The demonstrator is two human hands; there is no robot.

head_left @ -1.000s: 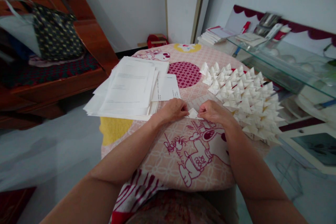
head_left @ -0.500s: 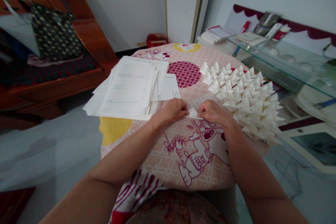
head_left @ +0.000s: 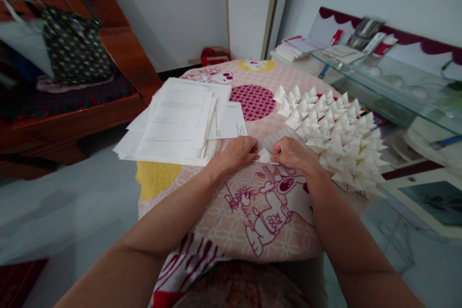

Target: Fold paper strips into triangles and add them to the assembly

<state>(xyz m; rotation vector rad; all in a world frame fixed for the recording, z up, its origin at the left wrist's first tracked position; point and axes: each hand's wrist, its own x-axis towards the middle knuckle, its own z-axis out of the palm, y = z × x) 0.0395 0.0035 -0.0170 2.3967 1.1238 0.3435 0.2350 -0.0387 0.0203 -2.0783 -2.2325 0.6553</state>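
Note:
My left hand (head_left: 237, 152) and my right hand (head_left: 293, 154) meet over a small folded white paper piece (head_left: 264, 156) and pinch it from both sides, low on the pink cartoon-print cloth (head_left: 267, 211) that covers the table. Only the paper's middle shows between my fingertips. To the right lies a large heap of folded white paper triangles (head_left: 334, 137), close to my right hand. A stack of white printed sheets (head_left: 176, 122) lies to the left, just beyond my left hand.
A glass shelf (head_left: 390, 86) with stacked booklets (head_left: 299, 48) and small bottles juts in at the right. A wooden bench with a patterned bag (head_left: 68, 48) stands at the left. Grey floor lies left of the table.

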